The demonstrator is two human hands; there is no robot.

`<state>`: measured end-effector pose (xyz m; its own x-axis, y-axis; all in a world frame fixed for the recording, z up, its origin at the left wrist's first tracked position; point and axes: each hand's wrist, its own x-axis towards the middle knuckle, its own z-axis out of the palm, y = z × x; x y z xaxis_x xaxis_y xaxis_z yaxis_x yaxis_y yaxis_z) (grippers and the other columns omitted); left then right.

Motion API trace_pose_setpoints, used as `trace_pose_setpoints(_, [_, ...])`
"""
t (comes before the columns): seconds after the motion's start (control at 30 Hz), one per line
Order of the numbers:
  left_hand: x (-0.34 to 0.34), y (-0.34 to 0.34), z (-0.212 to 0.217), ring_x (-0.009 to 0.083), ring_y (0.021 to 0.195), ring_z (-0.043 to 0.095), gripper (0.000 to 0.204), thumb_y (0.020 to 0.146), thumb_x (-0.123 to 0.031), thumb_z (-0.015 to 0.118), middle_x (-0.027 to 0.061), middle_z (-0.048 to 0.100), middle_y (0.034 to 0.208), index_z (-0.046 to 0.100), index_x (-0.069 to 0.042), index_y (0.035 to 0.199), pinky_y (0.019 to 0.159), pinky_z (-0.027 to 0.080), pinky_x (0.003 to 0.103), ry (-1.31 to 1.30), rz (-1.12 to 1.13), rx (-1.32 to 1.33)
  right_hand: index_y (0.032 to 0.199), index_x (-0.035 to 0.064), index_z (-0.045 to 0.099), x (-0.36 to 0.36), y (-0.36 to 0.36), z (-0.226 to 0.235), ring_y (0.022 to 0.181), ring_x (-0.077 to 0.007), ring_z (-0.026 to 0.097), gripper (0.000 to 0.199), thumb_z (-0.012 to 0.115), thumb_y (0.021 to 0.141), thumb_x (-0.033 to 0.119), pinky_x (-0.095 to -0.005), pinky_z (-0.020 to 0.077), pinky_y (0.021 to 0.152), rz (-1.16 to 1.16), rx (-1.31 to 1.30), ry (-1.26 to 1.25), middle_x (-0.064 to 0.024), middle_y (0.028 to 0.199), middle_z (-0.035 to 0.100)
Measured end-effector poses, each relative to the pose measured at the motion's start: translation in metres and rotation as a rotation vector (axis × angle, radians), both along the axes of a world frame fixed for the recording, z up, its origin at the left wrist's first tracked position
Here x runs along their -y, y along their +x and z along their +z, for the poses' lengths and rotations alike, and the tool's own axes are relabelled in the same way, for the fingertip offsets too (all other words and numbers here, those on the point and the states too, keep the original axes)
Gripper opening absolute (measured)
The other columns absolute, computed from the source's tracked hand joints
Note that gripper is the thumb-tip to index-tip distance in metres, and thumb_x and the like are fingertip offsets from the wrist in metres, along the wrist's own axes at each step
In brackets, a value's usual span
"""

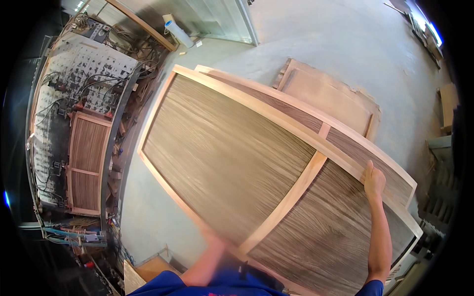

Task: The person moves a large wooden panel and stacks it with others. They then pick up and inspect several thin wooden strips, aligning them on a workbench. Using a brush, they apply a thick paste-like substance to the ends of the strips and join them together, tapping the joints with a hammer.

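While the front framed panel (227,148) is gripped before the blue shirt (232,282) by the right hand (375,181), whether the left hand (213,239) grips cannot be told; beyond, a second panel (355,146) and brown board (326,93) are seen.

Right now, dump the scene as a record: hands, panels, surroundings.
left hand: blurred, at near edge of front framed wood-grain panel; grip unclear
right hand: gripping that panel's far rail
front panel: light wood frame with crosspiece, dark grain infill
behind it: second framed wood-grain panel, partly hidden
left side: worn metal-topped bench carrying smaller framed panel
floor beyond: flat brown sheet
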<state>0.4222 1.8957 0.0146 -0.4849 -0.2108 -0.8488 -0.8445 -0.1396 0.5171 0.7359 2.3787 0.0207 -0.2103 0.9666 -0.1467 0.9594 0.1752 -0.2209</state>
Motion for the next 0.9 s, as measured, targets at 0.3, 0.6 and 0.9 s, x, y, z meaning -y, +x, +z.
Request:
trace_pose_setpoints(0.3, [-0.016, 0.007, -0.022, 0.0366, 0.151, 0.029, 0.083, 0.099, -0.069, 0.018, 0.0137, 0.031, 0.166, 0.032, -0.014, 0.161, 0.123, 0.021, 0.059, 0.142, -0.006, 0.026, 0.11, 0.0058, 0.066, -0.027, 0.02, -0.036, 0.084, -0.0446, 0.071, 0.034, 0.04, 0.107, 0.028, -0.059, 0.0539, 0.075, 0.179, 0.332, -0.082, -0.0239, 0.088, 0.073])
trace_pose_setpoints(0.6, [-0.005, 0.008, -0.048, 0.0366, 0.145, 0.039, 0.078, 0.102, -0.061, 0.016, 0.0149, 0.037, 0.162, 0.037, -0.011, 0.158, 0.121, 0.031, 0.054, 0.181, -0.148, 0.072, 0.079, 0.0013, 0.073, -0.034, 0.009, -0.039, 0.091, -0.0478, 0.066, 0.066, 0.036, 0.108, 0.048, -0.0557, 0.0502, 0.085, -0.01, 0.044, -0.023, -0.0272, 0.086, 0.07])
trace_pose_setpoints(0.9, [0.061, -0.045, -0.124, 0.034, 0.123, 0.058, 0.075, 0.102, -0.064, 0.039, 0.0179, 0.058, 0.138, 0.049, -0.002, 0.144, 0.109, 0.047, 0.05, -0.074, -0.564, 0.15, 0.114, 0.005, 0.065, 0.041, 0.166, -0.049, 0.104, -0.0381, 0.062, 0.03, 0.053, 0.104, 0.031, -0.0511, 0.0505, 0.087, -0.14, 0.145, 0.034, -0.0164, 0.111, 0.067])
